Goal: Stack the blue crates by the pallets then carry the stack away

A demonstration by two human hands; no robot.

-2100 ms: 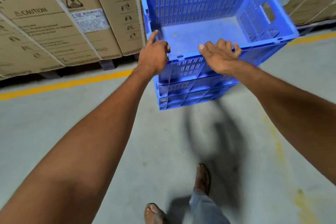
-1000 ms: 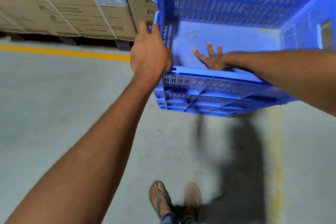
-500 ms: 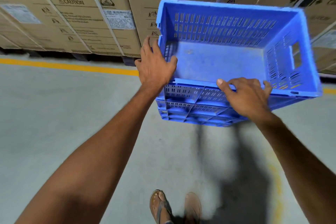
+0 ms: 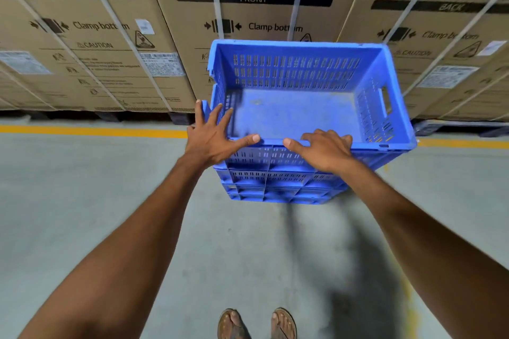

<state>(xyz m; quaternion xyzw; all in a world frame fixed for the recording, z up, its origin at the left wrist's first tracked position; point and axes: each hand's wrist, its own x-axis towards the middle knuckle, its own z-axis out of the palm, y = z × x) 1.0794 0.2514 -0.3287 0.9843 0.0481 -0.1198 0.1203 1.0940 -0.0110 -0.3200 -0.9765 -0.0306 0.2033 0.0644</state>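
Note:
A stack of blue slotted crates (image 4: 275, 190) stands on the grey floor in front of me. The top crate (image 4: 297, 115) is empty and sits nested on the ones below. My left hand (image 4: 213, 137) lies at its near-left corner with fingers spread and the thumb along the near rim. My right hand (image 4: 322, 148) is on the near rim a little to the right, fingers curled over the edge. Both arms are stretched forward.
Strapped cardboard washing-machine boxes (image 4: 253, 0) on pallets (image 4: 454, 128) form a wall right behind the stack. A yellow floor line (image 4: 96, 131) runs in front of them. My sandalled feet (image 4: 234, 323) stand about a step short of the crates.
My right hand came out of the top crate and onto its near rim. My left hand slid down to the corner and its fingers spread. The view tilted upward.

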